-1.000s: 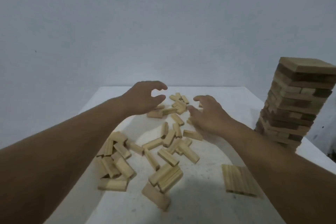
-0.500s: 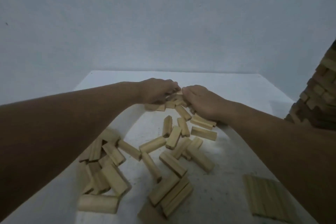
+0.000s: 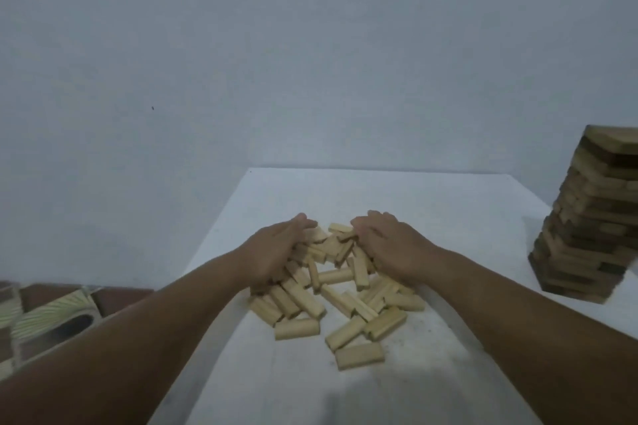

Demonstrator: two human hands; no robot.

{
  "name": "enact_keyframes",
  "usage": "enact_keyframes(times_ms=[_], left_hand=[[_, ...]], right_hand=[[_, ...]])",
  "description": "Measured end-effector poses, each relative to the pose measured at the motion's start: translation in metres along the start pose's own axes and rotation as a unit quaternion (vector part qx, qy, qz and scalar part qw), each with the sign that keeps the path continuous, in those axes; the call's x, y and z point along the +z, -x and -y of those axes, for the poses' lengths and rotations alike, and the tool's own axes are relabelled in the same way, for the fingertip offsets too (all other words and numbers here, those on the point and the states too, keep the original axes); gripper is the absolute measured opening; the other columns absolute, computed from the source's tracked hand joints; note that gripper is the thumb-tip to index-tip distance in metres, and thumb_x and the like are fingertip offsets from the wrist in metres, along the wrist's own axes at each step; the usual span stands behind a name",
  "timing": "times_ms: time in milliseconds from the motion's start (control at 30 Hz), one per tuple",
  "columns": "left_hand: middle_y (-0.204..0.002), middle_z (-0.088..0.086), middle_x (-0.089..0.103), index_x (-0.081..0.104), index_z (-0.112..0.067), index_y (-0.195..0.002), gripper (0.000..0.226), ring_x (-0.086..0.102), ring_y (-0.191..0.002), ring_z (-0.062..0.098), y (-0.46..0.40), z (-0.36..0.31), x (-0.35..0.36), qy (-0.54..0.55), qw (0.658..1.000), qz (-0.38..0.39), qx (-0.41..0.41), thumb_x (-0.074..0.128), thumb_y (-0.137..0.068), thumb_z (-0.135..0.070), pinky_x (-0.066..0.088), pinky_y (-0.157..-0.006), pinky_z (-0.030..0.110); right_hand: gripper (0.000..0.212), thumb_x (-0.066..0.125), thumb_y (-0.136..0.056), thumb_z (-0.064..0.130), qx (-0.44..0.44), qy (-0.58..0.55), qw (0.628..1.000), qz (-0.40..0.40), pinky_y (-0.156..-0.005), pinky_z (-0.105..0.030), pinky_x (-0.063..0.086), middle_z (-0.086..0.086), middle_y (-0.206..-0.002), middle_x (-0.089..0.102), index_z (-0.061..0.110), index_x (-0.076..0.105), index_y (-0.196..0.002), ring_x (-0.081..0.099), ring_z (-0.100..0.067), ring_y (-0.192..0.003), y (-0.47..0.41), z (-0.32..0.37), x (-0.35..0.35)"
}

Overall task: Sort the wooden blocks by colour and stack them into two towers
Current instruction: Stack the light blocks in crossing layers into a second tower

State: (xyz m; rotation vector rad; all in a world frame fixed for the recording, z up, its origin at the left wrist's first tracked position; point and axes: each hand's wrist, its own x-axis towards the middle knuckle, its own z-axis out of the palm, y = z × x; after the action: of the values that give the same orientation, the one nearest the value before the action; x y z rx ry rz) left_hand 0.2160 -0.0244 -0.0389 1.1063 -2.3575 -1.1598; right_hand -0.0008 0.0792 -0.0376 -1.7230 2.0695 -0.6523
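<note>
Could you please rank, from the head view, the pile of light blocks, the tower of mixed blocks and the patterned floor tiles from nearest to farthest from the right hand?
1. Pile of light blocks: touching the right hand, on its left.
2. Tower of mixed blocks: at the table's right edge.
3. Patterned floor tiles: far left, below the table.

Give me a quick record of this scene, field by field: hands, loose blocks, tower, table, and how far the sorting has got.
left hand: fingers fairly straight, pressing the left side of the pile
right hand: palm down, pressing the right side of the pile
loose blocks: light wood, heaped between the hands, some scattered nearer the camera
tower: standing at the table's right edge, mixed light and dark blocks
table: white top
progress: one tower stands, of mixed colours; the light blocks are unstacked
</note>
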Motion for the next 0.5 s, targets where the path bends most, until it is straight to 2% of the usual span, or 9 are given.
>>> enact_keyframes(times_ms=[67,100,133,167,233,333,400,467,500], left_hand=[[-0.136,-0.021,0.051,0.052,-0.044,-0.137,0.063,0.047,-0.124,0.006,0.012,0.008,-0.001,-0.039,0.999,-0.028,0.003,0.013,-0.096,-0.070,0.033,-0.104,0.027],[-0.132,-0.023,0.050,0.053,-0.042,-0.135,0.058,0.046,-0.123,0.005,0.019,0.009,0.001,-0.049,0.998,-0.036,0.008,0.013,-0.099,-0.065,0.030,-0.107,0.028],[-0.128,-0.023,0.051,0.055,-0.041,-0.131,0.054,0.046,-0.121,0.005,0.025,0.006,0.004,-0.049,0.998,-0.043,0.013,0.015,-0.101,-0.061,0.030,-0.107,0.029],[-0.125,-0.021,0.054,0.058,-0.038,-0.127,0.052,0.048,-0.119,0.007,0.032,0.001,0.008,-0.044,0.998,-0.049,0.015,0.017,-0.102,-0.058,0.032,-0.105,0.030],[-0.115,-0.015,0.061,0.061,-0.030,-0.118,0.047,0.055,-0.110,0.010,0.043,-0.010,0.018,-0.023,0.997,-0.068,0.024,0.022,-0.104,-0.053,0.039,-0.097,0.029],[-0.106,-0.019,0.060,0.057,-0.037,-0.114,0.032,0.055,-0.095,-0.002,0.051,-0.021,0.029,0.044,0.994,-0.098,0.033,0.027,-0.106,-0.046,0.039,-0.081,0.015],[-0.123,-0.020,0.056,0.053,-0.037,-0.130,0.037,0.052,-0.111,0.001,0.049,-0.022,0.029,0.056,0.990,-0.121,0.043,0.026,-0.106,-0.046,0.037,-0.093,0.020],[-0.139,-0.015,0.051,0.049,-0.031,-0.141,0.046,0.044,-0.130,0.009,0.041,-0.021,0.022,0.027,0.989,-0.143,0.032,0.026,-0.106,-0.048,0.031,-0.112,0.032],[-0.143,-0.012,0.050,0.050,-0.029,-0.142,0.048,0.043,-0.135,0.014,0.035,-0.021,0.018,0.005,0.990,-0.140,0.026,0.025,-0.105,-0.049,0.029,-0.116,0.039]], right_hand=[[0.039,0.023,-0.101,0.050,0.006,-0.019,1.000,0.014,-0.092,-0.035,0.040,0.011,-0.109,0.054,0.031,0.056,-0.099,0.047,-0.021,-0.114,0.016,0.000,-0.001],[0.037,0.027,-0.103,0.050,0.014,-0.030,0.999,0.020,-0.098,-0.033,0.038,0.010,-0.125,0.053,0.033,0.056,-0.118,0.045,-0.019,-0.123,0.025,0.000,0.000],[0.042,0.031,-0.103,0.049,0.018,-0.037,0.999,0.018,-0.105,-0.032,0.035,0.008,-0.140,0.047,0.032,0.048,-0.137,0.041,-0.017,-0.132,0.033,0.001,0.002],[0.047,0.033,-0.103,0.049,0.020,-0.040,0.999,0.013,-0.111,-0.033,0.031,0.007,-0.150,0.040,0.031,0.040,-0.145,0.037,-0.015,-0.138,0.040,0.003,0.004],[0.051,0.035,-0.102,0.051,0.022,-0.041,0.999,0.010,-0.116,-0.037,0.029,0.004,-0.156,0.035,0.033,0.035,-0.149,0.032,-0.015,-0.143,0.048,0.008,0.008],[0.050,0.036,-0.100,0.055,0.021,-0.054,0.998,0.008,-0.110,-0.036,0.036,0.000,-0.149,0.045,0.035,0.040,-0.146,0.045,-0.016,-0.130,0.056,0.012,0.007],[0.049,0.037,-0.100,0.056,0.020,-0.057,0.998,-0.010,-0.109,-0.036,0.038,0.000,-0.147,0.046,0.037,0.040,-0.145,0.049,-0.016,-0.125,0.056,0.009,0.006],[0.050,0.036,-0.101,0.054,0.030,-0.038,0.999,-0.022,-0.114,-0.039,0.032,0.006,-0.156,0.034,0.037,0.034,-0.147,0.037,-0.017,-0.138,0.051,0.004,0.005],[0.051,0.035,-0.101,0.054,0.038,-0.030,0.999,-0.019,-0.117,-0.040,0.027,0.007,-0.160,0.026,0.037,0.031,-0.149,0.030,-0.017,-0.144,0.048,0.003,0.004]])
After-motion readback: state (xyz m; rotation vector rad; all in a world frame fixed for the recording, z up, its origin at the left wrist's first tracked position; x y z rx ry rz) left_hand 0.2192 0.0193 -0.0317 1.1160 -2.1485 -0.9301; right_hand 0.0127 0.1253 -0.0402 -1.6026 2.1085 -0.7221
